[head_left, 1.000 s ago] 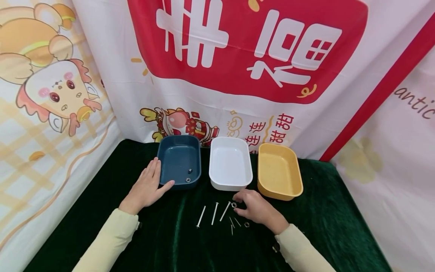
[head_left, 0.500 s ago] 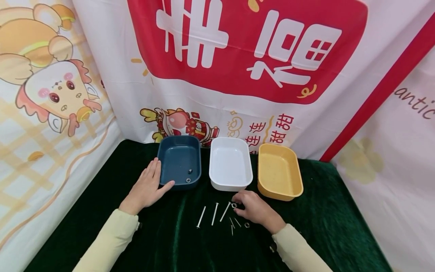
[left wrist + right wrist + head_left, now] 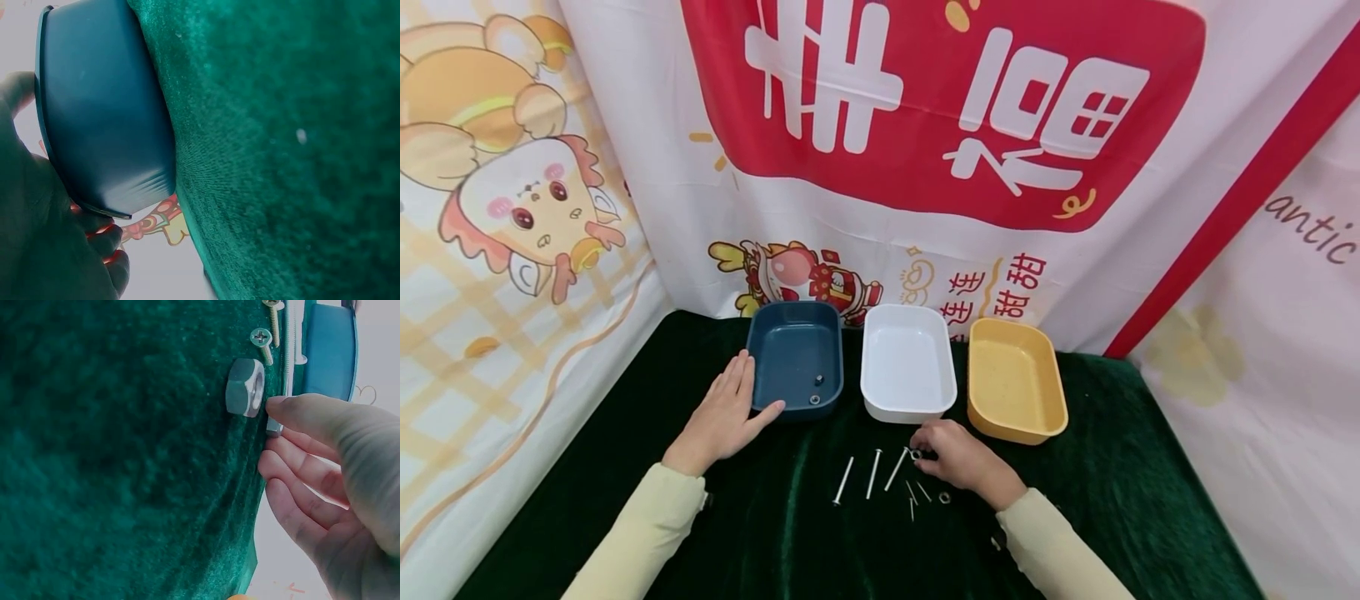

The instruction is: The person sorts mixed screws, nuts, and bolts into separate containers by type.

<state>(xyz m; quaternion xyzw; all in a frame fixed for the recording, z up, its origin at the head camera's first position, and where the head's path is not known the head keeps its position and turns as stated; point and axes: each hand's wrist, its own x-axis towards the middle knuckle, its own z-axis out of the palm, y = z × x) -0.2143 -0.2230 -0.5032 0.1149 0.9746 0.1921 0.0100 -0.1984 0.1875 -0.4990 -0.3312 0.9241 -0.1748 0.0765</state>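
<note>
From where I stood, with twelve o'clock pointing away from the person, everything hung on one gap: the silver nut [image 3: 917,456] on the green cloth [image 3: 820,542] lay at nine o'clock from the middle of the right hand [image 3: 962,458], right between thumb and fingertips. Those fingers were bent round it, but I could not tell whether they had a firm pinch on it or only bracketed it.

The nut, a squat ring, had no long axis to follow. Beside it, though, ran the nearest bolt [image 3: 896,470], slanting from one o'clock down to seven, its head just at the nut's nine o'clock side. Two more bolts [image 3: 874,474] lay farther off toward eight. Three small screws [image 3: 261,339] sat at six o'clock from the fingertips, and a second nut [image 3: 240,394] at five.

The right hand was plainly the nearer one. The left hand [image 3: 718,417] was well apart at ten o'clock, fingers straight along the side of the blue box [image 3: 796,358], thumb at its near rim. The white box [image 3: 908,415] stood at twelve from the nut, the yellow box [image 3: 1015,429] at two.
</note>
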